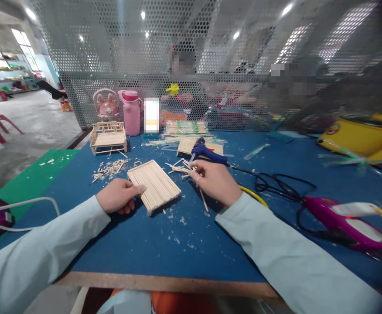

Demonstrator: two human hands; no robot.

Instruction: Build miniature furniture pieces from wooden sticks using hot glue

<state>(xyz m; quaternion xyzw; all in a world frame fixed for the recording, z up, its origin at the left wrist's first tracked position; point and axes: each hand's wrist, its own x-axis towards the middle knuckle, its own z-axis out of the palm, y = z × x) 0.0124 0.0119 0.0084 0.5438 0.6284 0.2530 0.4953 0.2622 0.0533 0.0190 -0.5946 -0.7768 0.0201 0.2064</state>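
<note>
Stick panel (pixel 155 185): at tabletop (pixel 112 253), betw. hands; resting flat or slightly raised, could not tell.
Long axis: ran far-L to near-R.
L hand (pixel 116 197): nearer; gripped panel's L edge, thumb on top.
R hand (pixel 217 181): apart from panel, to its R; fingers bunched at loose sticks (pixel 178 169), grasp on any stick could not be told.
Glue gun (pixel 212 154): just beyond R hand.

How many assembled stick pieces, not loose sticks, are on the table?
3. One slatted panel is in the left hand; one railed piece stands at back left; one tray-like piece is partly hidden behind the blue glue gun. Others may be hidden.
</note>
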